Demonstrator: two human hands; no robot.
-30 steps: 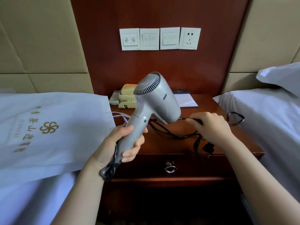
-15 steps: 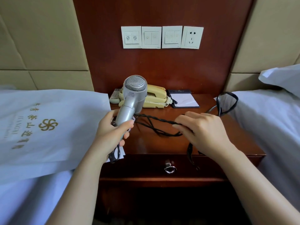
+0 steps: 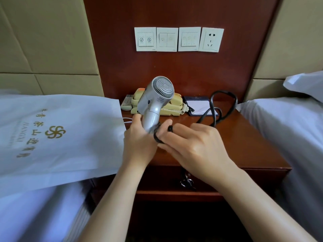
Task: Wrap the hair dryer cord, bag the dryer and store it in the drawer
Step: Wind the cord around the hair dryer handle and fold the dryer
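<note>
A silver dryer [image 3: 157, 100] stands tilted, rear grille toward the camera, its handle gripped in the left hand [image 3: 139, 142]. Its black cord [image 3: 212, 103] winds round the handle's base and arcs in a loop at right. A white bag [image 3: 52, 133] with gold print lies flat at left; the drawer [image 3: 157, 179] is closed.

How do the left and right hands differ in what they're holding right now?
The left hand grips the hair dryer by its handle; the right hand holds the black cord against that handle. The left hand curls tight; the right hand lies flatter. Both meet over the nightstand.
</note>
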